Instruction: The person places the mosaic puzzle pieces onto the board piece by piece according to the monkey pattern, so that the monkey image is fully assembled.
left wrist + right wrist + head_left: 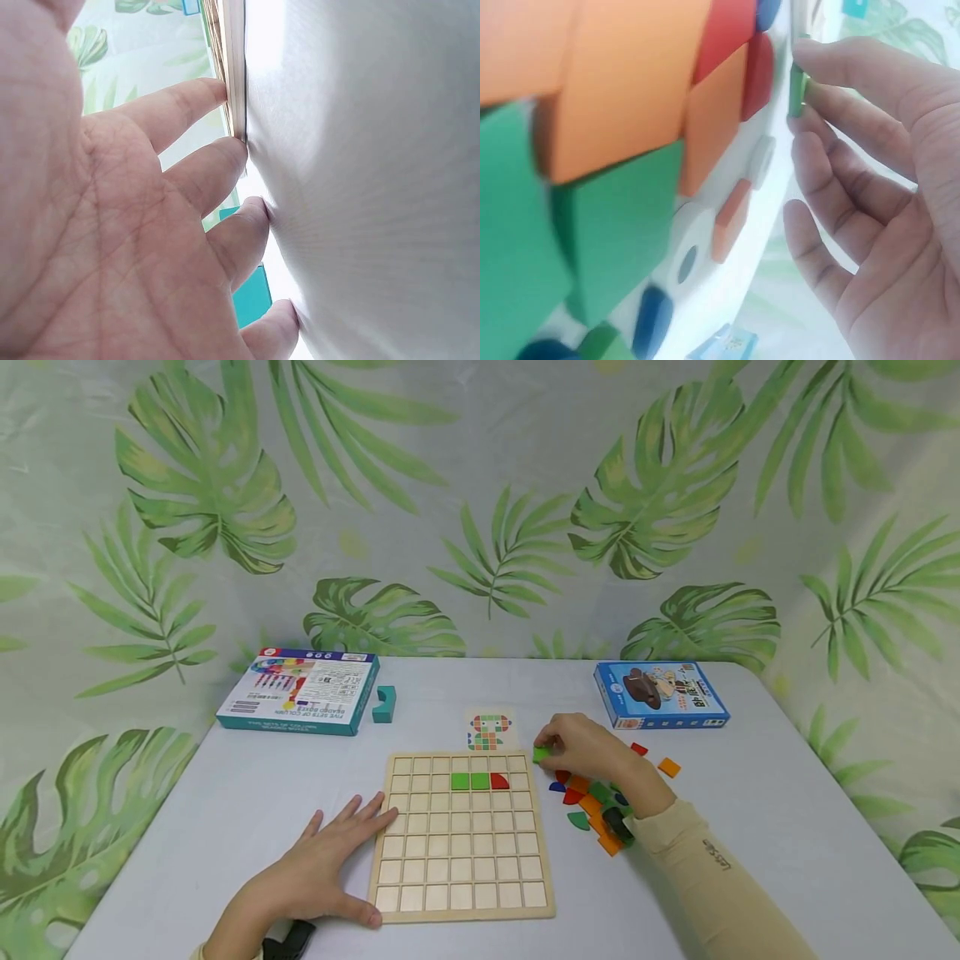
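Note:
A wooden grid board (461, 917) lies in the middle of the table. Two light green square tiles (469, 782) and a red quarter-round tile (499, 782) sit in its second row. With fingers spread, my left hand (318, 864) rests at the board's left edge; in the left wrist view fingertips (214, 90) touch its side. Just beyond the upper right corner, my right hand (585, 745) pinches a green tile (541, 754) between thumb and fingers, seen edge-on in the right wrist view. Behind the board lies a small pattern card (489, 731).
Loose orange, red, green and blue tiles (592, 806) are heaped right of the board, partly under my right forearm. A white and teal box (300, 689) lies at the back left beside a teal block (384, 704). At the back right is a blue box (662, 695).

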{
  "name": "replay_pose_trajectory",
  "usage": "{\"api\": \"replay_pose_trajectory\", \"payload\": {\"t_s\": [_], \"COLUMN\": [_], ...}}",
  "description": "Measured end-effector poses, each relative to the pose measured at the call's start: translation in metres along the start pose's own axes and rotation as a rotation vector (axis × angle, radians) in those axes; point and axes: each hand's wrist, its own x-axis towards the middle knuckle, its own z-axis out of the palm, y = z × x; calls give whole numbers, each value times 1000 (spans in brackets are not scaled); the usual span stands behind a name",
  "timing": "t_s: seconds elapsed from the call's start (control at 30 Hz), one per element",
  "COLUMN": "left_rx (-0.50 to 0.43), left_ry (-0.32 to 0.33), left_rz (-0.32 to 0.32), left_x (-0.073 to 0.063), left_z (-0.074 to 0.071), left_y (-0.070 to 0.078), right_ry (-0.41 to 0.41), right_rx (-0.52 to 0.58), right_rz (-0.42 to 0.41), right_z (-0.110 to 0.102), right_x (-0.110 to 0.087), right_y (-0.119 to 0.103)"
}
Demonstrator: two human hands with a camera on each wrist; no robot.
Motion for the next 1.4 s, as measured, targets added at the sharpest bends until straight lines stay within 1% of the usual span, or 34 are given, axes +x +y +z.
{"api": "replay_pose_trajectory", "payload": {"t_s": [0.1, 0.23, 0.6, 0.73, 0.87, 1.07, 1.23, 1.4], "left_rx": [-4, -7, 13, 19, 31, 20, 19, 19], "left_ry": [-1, -3, 5, 9, 14, 5, -1, 2], "left_rz": [1, 2, 14, 14, 19, 12, 10, 20], "left_x": [0, 1, 1, 0, 0, -1, -1, 0], "left_z": [0, 0, -1, 0, -1, -2, -2, -2], "left_y": [0, 1, -1, 0, -1, -1, 0, 0], "right_ry": [14, 14, -2, -19, -36, -61, -71, -88], "right_rx": [5, 15, 35, 30, 33, 79, 30, 11], "right_rz": [1, -29, -183, -245, -287, -291, -299, -275], "right_z": [0, 1, 13, 20, 31, 47, 55, 61], "right_x": [2, 7, 24, 30, 39, 45, 49, 49], "right_y": [-4, -12, -51, -62, -72, -92, -105, -109]}}
